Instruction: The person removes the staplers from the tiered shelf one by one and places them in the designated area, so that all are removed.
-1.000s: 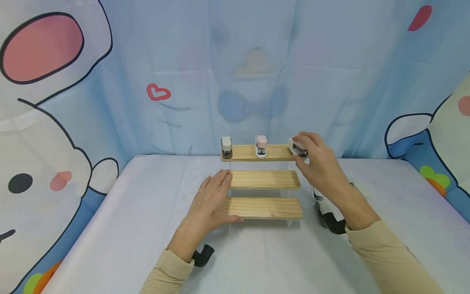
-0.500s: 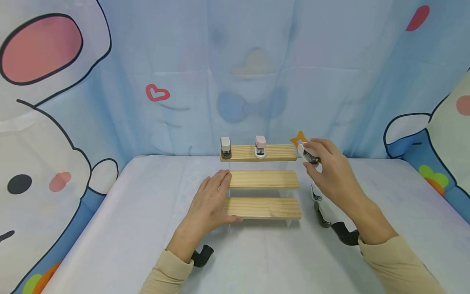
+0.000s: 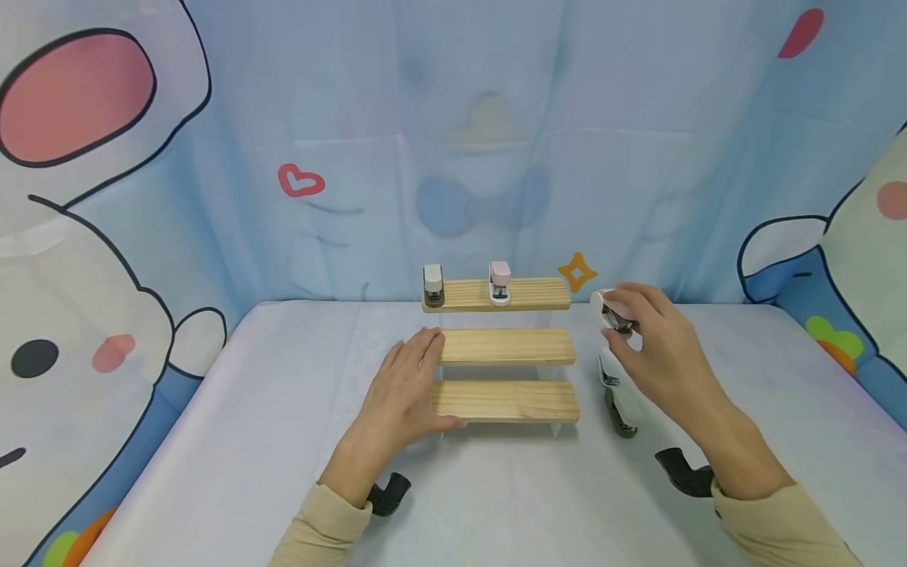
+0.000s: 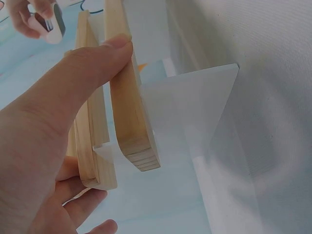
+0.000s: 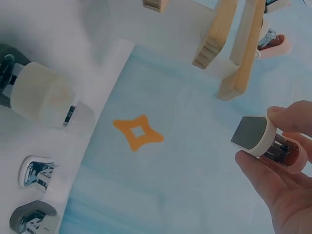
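Note:
A three-tier wooden display stand (image 3: 506,402) with clear side supports stands on the table. My left hand (image 3: 398,394) grips its left end; in the left wrist view the thumb (image 4: 105,56) presses on the lowest board, with fingers behind the middle one. To the right of the top board, my right hand (image 3: 669,358) pinches a small stapler (image 5: 253,134) in the air, between thumb and fingers. It has a grey and white top and a pinkish base. On the top board sit a white and dark stapler (image 3: 433,285) at the left and a pink and white stapler (image 3: 499,283) mid-board.
On the white-covered table (image 3: 510,496), right of the stand, lie more small staplers, among them a dark-based one (image 3: 620,417). Some are partly hidden by my right arm. A printed blue curtain (image 3: 340,102) hangs behind. Black curved mounts (image 3: 683,472) sit at both wrists.
My right hand has moved right and a little down, carrying the stapler away from the right end of the top board. The left hand stays on the stand.

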`<state>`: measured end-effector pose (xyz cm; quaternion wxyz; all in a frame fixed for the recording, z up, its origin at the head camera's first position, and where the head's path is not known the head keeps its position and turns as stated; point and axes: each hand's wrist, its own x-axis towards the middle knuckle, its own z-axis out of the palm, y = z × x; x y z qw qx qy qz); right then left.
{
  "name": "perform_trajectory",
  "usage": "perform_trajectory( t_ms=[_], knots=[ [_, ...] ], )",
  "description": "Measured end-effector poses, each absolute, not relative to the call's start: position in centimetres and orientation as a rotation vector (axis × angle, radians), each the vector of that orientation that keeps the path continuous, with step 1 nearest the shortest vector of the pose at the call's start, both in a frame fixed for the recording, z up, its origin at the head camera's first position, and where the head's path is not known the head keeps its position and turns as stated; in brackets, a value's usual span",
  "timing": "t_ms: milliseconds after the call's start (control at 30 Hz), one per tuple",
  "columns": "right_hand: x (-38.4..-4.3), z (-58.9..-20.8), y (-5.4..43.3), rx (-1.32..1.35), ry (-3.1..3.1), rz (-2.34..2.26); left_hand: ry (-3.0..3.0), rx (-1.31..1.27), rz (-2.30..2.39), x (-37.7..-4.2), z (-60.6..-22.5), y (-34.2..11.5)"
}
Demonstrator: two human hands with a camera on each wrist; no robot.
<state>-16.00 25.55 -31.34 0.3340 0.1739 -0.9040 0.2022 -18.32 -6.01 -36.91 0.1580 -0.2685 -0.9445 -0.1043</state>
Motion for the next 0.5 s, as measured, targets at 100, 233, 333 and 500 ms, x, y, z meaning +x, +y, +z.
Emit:
perform_trajectory(
  t_ms=[100, 233, 333, 500],
  knots=[
    [-15.7, -31.6, 25.8, 0.445, -2.362, 0.512, -2.705, -0.765, -0.298, -18.3, -36.9, -6.0],
    [-15.3, -31.9, 26.2, 0.428, -2.370, 0.498, -2.705, -0.769, -0.304, -18.3, -36.9, -6.0],
    [-15.0, -32.1, 26.5, 0.405, -2.381, 0.486, -2.701, -0.772, -0.307, -18.4, -37.0, -6.0],
    [-14.5, -32.4, 27.0, 0.370, -2.404, 0.474, -2.697, -0.775, -0.304, -18.4, -37.0, -6.0]
  ],
)
